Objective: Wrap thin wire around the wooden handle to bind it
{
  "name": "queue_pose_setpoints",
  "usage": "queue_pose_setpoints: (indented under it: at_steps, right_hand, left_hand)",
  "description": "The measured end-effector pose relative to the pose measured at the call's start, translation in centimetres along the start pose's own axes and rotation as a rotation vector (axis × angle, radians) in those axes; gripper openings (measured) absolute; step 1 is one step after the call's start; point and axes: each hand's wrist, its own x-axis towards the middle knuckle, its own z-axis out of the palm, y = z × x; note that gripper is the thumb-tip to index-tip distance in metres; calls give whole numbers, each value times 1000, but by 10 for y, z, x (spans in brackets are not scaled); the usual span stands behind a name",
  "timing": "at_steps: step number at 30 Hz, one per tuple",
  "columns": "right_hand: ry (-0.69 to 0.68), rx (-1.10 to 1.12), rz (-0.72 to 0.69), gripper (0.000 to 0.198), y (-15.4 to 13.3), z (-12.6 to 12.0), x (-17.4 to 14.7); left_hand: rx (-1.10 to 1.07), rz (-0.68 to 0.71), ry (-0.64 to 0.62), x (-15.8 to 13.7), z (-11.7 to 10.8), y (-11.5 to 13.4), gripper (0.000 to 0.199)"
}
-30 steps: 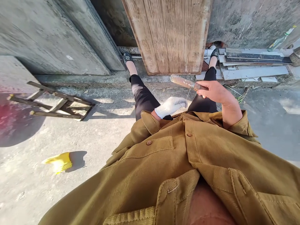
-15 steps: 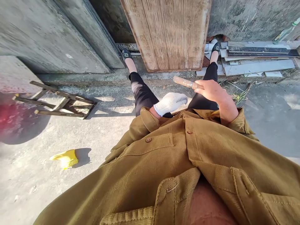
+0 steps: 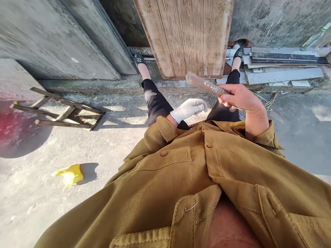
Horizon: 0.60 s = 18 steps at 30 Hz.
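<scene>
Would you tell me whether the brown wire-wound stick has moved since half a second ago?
Yes, upward: the tip of the brown stick now overlaps the weathered wooden panel in view, having been below its bottom edge.

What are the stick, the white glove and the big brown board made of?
The stick: probably wood, dull brown with pale patches, though blur leaves that open. The white glove: matte fabric, perhaps knitted cotton; it creases softly. The big brown board: likely wood, worn, with grain-like streaks.
</scene>
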Motion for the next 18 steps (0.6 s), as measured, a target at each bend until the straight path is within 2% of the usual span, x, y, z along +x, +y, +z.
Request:
queue_pose_setpoints:
  at_steps: [2, 5, 7, 9, 12, 15, 18]
  right_hand:
    - [160, 73, -9, 17, 6, 1, 3]
    - [287, 84, 7, 17, 18, 2, 10]
    - [328, -49, 40, 16, 26, 2, 13]
    - [328, -289, 93, 14, 31, 4, 15]
    - [143, -584, 216, 9, 32, 8, 15]
    - [-123, -698, 320, 7, 26, 11, 15]
    - [-248, -780, 358, 18, 17, 13, 15]
  left_hand:
    - [2, -25, -55, -4, 7, -3, 30]
    - [76, -31, -151, -10, 8, 4, 26]
    - [159, -2, -181, -15, 4, 15, 26]
    - [259, 17, -169, -21, -1, 28, 27]
    - [451, 12, -90, -30, -6, 46, 29]
    - [637, 23, -26, -34, -10, 56, 31]
    - [757, 9, -22, -34, -12, 59, 34]
